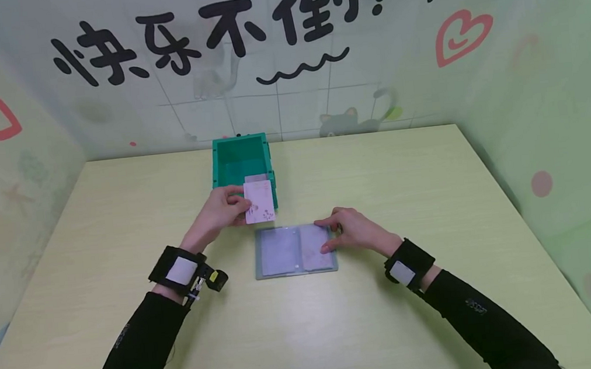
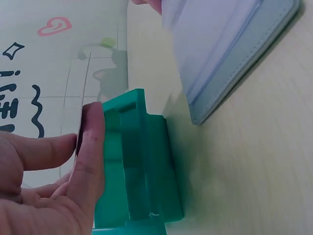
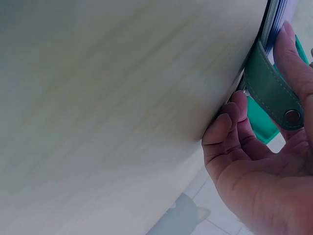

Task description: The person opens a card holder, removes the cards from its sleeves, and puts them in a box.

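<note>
My left hand (image 1: 226,207) pinches a pink printed card (image 1: 259,202) between thumb and fingers, over the front edge of the green box (image 1: 239,142). The left wrist view shows this card nearly edge-on. Behind it, the top of another pinkish card (image 1: 256,178) shows at the box's front. An open card album (image 1: 280,251) with clear sleeves and a grey-green cover lies on the table. My right hand (image 1: 351,229) holds its right edge, thumb on the right page. In the right wrist view its snap strap (image 3: 271,90) sticks out beside my curled fingers.
The pale wooden table (image 1: 423,314) extends around the album and box. A printed backdrop (image 1: 247,115) stands behind the table, with side panels to the left and right. The green box stands near the table's back edge.
</note>
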`<state>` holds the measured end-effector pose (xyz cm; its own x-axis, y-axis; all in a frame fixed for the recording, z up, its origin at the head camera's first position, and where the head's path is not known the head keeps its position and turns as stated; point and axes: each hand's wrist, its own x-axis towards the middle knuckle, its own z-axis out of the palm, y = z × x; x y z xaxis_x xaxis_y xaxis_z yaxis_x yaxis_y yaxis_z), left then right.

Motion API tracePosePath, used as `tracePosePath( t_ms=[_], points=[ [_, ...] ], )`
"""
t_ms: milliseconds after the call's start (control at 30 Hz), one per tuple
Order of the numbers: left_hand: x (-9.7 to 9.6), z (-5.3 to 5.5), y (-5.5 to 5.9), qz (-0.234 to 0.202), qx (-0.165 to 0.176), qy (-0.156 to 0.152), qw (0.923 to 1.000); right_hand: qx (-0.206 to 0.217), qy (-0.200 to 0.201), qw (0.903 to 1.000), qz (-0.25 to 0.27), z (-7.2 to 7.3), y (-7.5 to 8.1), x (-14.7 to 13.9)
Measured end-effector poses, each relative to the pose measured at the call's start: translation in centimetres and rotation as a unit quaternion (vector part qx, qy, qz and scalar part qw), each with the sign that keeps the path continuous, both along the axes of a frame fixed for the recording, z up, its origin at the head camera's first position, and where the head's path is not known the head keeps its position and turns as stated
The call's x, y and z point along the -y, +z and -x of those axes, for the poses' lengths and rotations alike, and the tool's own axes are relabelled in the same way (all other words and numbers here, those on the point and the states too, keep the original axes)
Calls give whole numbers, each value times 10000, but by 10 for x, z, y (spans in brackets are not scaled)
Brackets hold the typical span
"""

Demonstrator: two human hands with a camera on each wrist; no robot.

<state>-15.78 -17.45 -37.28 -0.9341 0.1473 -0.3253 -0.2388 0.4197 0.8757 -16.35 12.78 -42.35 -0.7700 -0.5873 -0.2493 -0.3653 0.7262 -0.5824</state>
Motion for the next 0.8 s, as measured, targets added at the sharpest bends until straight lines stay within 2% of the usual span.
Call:
tracePosePath(
  t_ms=[133, 300, 467, 533, 633, 700, 800],
  points=[
    [-2, 9, 3, 171, -295, 353, 9988, 15, -9, 10000, -3, 0, 1, 0],
    [-8, 20, 1, 358, -503, 895, 9941, -1, 8, 10000, 9, -1, 2, 0],
    [-16, 30, -8, 682, -906, 1581, 9809, -7, 7, 10000, 37, -1, 2, 0],
    [-18, 33, -13, 790, -1152, 1748, 9747, -19, 23, 10000, 58, -1, 1, 0],
    [-22, 35, -20, 963, -1515, 1752, 9680, -35, 37, 10000, 62, -1, 0, 0],
    [-24, 35, -23, 1147, -1733, 1600, 9650, -28, 37, 10000, 56, -1, 1, 0],
    [-28, 36, -26, 1418, -1833, 1311, 9639, -2, 40, 10000, 28, -1, 2, 0]
  ],
)
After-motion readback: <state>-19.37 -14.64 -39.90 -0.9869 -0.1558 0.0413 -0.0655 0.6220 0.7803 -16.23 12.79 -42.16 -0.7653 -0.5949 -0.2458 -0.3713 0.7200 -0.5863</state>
